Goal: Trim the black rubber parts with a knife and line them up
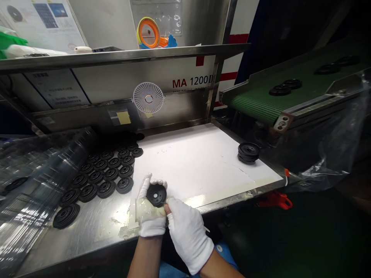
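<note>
Black rubber disc point(156, 195), central hole up, held in left hand point(150, 216)

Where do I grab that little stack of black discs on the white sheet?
Hold the stack of black discs by its round outer edge, bringing your hand down from above. The discs lie flat on top of each other, so fingers around the sides can probably hold them together. The white sheet lies right under them, leaving no easy way to get beneath.
</note>
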`<act>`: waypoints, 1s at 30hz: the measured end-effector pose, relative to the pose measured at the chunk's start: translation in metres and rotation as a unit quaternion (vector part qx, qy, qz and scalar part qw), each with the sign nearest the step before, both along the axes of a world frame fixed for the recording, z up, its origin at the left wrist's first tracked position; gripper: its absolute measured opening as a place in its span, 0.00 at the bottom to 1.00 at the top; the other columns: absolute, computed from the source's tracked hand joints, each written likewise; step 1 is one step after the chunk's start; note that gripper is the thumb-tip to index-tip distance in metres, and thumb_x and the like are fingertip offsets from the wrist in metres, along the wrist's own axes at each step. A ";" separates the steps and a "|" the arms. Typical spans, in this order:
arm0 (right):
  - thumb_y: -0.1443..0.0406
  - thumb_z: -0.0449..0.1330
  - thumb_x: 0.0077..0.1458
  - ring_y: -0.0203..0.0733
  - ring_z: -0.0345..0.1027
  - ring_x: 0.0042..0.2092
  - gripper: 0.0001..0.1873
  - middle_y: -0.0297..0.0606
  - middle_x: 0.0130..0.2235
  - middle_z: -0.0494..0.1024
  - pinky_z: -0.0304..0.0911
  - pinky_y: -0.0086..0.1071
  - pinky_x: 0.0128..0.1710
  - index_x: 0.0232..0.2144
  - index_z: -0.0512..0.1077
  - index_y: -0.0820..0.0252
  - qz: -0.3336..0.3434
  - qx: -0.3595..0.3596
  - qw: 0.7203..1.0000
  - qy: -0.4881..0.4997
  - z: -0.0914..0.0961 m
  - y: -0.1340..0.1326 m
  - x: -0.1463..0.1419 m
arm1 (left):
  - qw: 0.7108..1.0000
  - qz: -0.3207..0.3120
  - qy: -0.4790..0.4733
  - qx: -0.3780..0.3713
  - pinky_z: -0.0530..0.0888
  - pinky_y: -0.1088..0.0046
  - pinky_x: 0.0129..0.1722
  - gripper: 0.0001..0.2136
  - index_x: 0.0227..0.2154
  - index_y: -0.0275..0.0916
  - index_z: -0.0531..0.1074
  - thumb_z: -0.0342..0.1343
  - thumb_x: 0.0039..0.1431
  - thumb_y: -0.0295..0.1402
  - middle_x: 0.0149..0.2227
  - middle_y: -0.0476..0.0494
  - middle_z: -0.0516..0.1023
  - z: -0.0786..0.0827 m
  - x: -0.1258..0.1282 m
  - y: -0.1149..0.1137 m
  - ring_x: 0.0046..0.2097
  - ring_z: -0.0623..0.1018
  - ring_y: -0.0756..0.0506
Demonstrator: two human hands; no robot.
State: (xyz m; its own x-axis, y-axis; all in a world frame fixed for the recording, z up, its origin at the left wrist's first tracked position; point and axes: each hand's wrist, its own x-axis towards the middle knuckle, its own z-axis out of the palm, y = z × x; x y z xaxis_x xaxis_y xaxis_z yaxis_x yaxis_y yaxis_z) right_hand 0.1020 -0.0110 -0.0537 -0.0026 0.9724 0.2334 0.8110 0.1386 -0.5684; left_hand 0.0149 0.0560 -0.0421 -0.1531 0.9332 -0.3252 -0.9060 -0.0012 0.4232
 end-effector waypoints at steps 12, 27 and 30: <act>0.64 0.50 0.61 0.34 0.64 0.27 0.09 0.30 0.27 0.73 0.45 0.30 0.26 0.30 0.67 0.56 -0.008 0.016 1.000 -0.003 0.002 0.002 0.002 | 0.999 -0.044 0.001 -0.020 0.74 0.71 0.33 0.07 0.35 0.37 0.72 0.55 0.51 0.26 0.25 0.49 0.70 0.004 -0.007 -0.002 0.29 0.73 0.50; 0.63 0.48 0.61 0.33 0.62 0.25 0.10 0.30 0.26 0.72 0.45 0.28 0.25 0.29 0.66 0.55 -0.005 -0.011 1.000 0.016 0.004 -0.002 -0.004 | 0.997 0.009 0.051 0.063 0.73 0.66 0.43 0.09 0.39 0.38 0.72 0.56 0.53 0.28 0.28 0.51 0.71 -0.007 -0.006 -0.006 0.33 0.73 0.51; 0.64 0.49 0.61 0.33 0.62 0.26 0.09 0.29 0.27 0.73 0.45 0.28 0.25 0.31 0.67 0.55 -0.016 -0.007 1.000 0.016 0.006 0.001 -0.002 | 0.993 0.015 0.089 0.075 0.73 0.66 0.44 0.10 0.39 0.39 0.72 0.57 0.52 0.27 0.29 0.50 0.72 -0.010 -0.005 -0.005 0.34 0.74 0.51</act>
State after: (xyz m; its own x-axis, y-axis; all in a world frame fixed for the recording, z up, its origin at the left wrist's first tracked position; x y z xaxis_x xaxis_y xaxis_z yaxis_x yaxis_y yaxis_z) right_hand 0.1004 -0.0097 -0.0475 0.0359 0.9750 0.2194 0.7964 0.1047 -0.5956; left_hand 0.0101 0.0507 -0.0525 -0.2250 0.9630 -0.1482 -0.8158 -0.1030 0.5691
